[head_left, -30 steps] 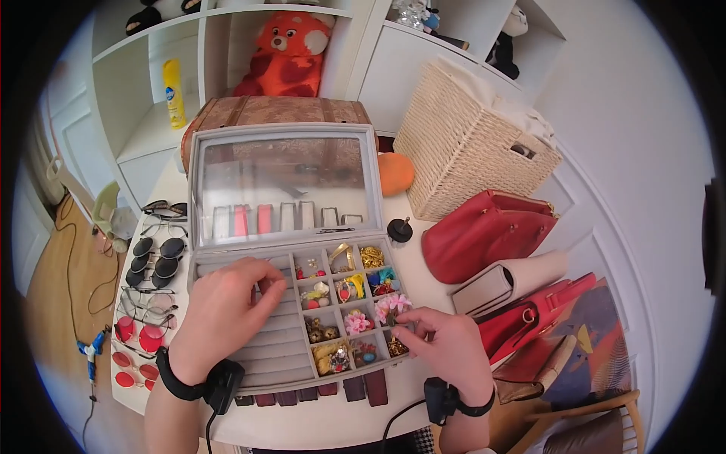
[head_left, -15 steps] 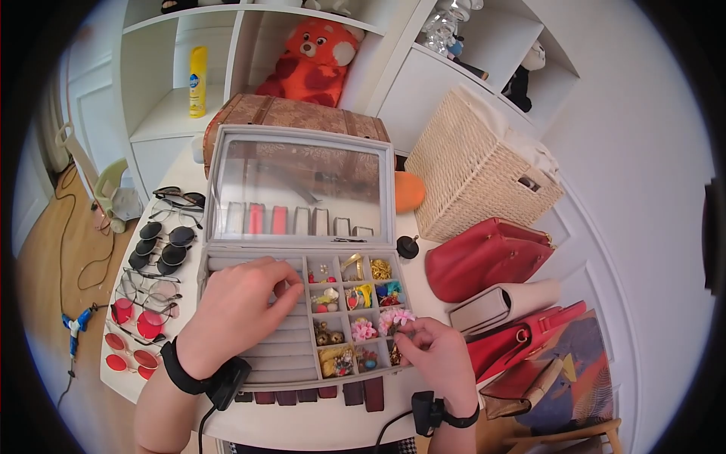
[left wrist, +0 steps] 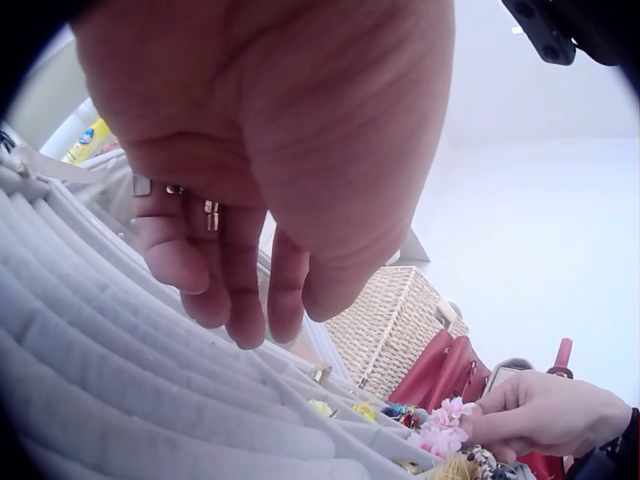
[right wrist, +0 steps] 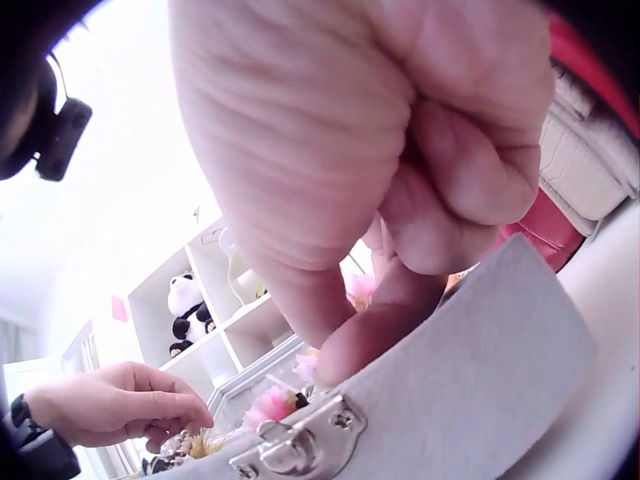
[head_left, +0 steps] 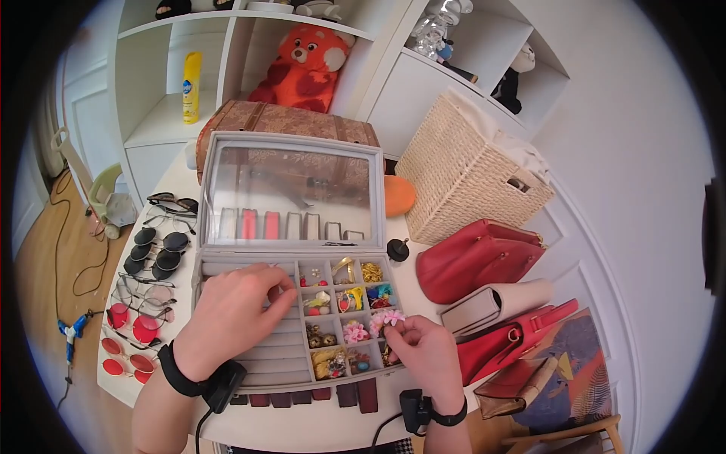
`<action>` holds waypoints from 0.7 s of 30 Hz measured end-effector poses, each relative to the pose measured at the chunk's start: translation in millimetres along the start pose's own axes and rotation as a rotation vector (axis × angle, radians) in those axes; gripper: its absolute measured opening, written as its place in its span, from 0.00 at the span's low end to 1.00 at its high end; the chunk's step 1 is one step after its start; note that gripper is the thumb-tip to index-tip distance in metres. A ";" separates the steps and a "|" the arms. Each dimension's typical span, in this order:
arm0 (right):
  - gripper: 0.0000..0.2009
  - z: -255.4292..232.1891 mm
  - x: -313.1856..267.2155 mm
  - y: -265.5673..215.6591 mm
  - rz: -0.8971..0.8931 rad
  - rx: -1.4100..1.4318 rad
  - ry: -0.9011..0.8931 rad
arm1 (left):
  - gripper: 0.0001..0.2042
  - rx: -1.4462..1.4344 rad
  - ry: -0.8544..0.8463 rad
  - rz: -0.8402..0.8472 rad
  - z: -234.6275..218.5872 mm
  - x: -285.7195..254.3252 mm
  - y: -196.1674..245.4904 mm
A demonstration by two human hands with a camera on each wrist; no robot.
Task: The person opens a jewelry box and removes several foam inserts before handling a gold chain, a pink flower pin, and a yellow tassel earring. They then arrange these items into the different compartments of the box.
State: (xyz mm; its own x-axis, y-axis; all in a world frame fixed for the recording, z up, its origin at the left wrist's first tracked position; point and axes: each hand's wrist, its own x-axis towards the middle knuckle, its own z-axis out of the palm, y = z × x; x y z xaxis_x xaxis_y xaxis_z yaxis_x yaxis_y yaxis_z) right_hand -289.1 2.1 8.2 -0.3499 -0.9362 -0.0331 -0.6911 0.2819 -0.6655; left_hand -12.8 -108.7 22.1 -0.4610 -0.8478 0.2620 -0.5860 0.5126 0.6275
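A grey jewelry box (head_left: 330, 383) stands with its glass lid (head_left: 295, 189) raised. My left hand (head_left: 246, 314) hovers over the padded ring rolls (head_left: 274, 362), fingers loosely bent and holding nothing; rings (left wrist: 212, 215) on its fingers show in the left wrist view. At the right-hand compartments, my right hand (head_left: 429, 354) pinches a pink flower ornament (head_left: 386, 321) between thumb and forefinger. Another pink flower ornament (head_left: 355, 331) lies in the neighbouring compartment. In the right wrist view, the thumb and forefinger reach over the box's front wall (right wrist: 470, 370), beside its metal clasp (right wrist: 290, 450).
Several pairs of glasses (head_left: 140, 329) line the table's left side. Handbags (head_left: 480, 261) and a wicker basket (head_left: 469, 174) stand on the right. Behind the lid is a brown patterned chest (head_left: 295, 121). Dark straps (head_left: 367, 396) lie along the box's front.
My right hand has moved in to the pink flower ornament, its thumb and forefinger closing on it. The left hand keeps its place over the ring rolls. The head view has shifted slightly.
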 end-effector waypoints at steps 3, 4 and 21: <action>0.11 1.1 0.6 3.9 -0.024 -0.020 -0.003 | 0.09 0.006 -0.001 0.005 2.3 0.2 -2.6; 0.11 2.6 1.5 8.3 0.003 0.089 -0.005 | 0.09 0.007 -0.003 0.005 2.4 0.2 -2.8; 0.06 -9.7 4.8 21.0 -0.095 0.497 -0.008 | 0.07 0.000 0.003 0.003 2.1 0.7 0.3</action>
State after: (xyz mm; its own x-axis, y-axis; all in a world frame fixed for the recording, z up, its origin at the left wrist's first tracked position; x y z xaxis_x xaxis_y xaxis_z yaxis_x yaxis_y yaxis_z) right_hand -311.5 5.5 1.2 -0.2937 -0.9550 0.0405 -0.3348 0.0631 -0.9402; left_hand -14.7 -108.8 21.0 -0.4608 -0.8465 0.2666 -0.5842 0.5155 0.6269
